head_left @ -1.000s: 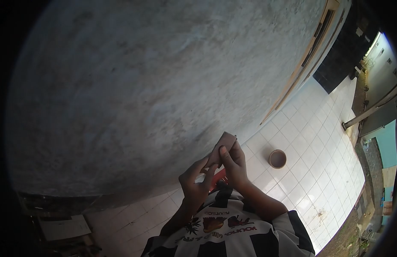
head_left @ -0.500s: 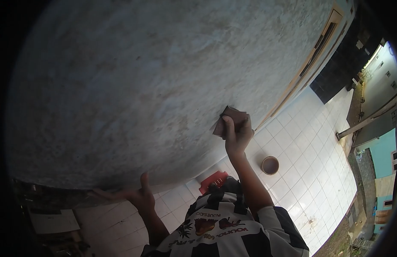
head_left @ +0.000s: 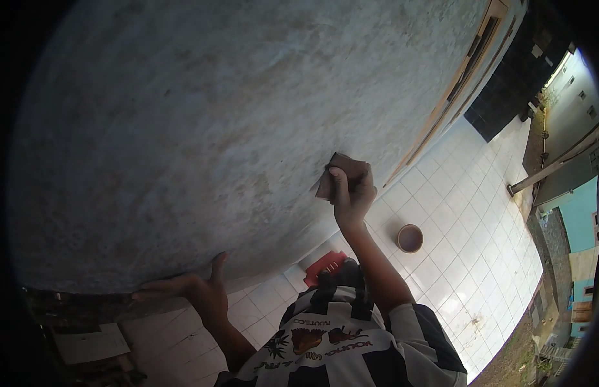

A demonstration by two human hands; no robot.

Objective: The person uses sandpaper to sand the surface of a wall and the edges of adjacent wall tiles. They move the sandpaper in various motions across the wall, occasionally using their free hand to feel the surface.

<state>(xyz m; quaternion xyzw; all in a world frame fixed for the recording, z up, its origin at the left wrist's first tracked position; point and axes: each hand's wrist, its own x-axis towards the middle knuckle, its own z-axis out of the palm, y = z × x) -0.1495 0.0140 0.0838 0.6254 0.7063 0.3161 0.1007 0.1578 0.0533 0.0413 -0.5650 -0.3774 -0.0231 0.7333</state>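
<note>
A large grey-white wall [head_left: 183,129] with a mottled surface fills most of the view. My right hand [head_left: 354,193] is closed on a brown folded sheet [head_left: 346,169], thumb on top, and holds it at the wall. Lower left, my left hand [head_left: 199,287] is spread against the wall's lower edge, thumb apart from the fingers, with nothing in it.
A round tub [head_left: 410,238] stands on the white tiled floor [head_left: 467,226]. Below the wall is a red plastic object [head_left: 325,267]. A wooden frame [head_left: 451,97] is set in the wall at upper right. A slanting post [head_left: 551,164] stands at the right.
My right hand and the brown sheet have shifted slightly up and left in the view. My left hand's fingers show more clearly, and the whole view has tilted a little.
</note>
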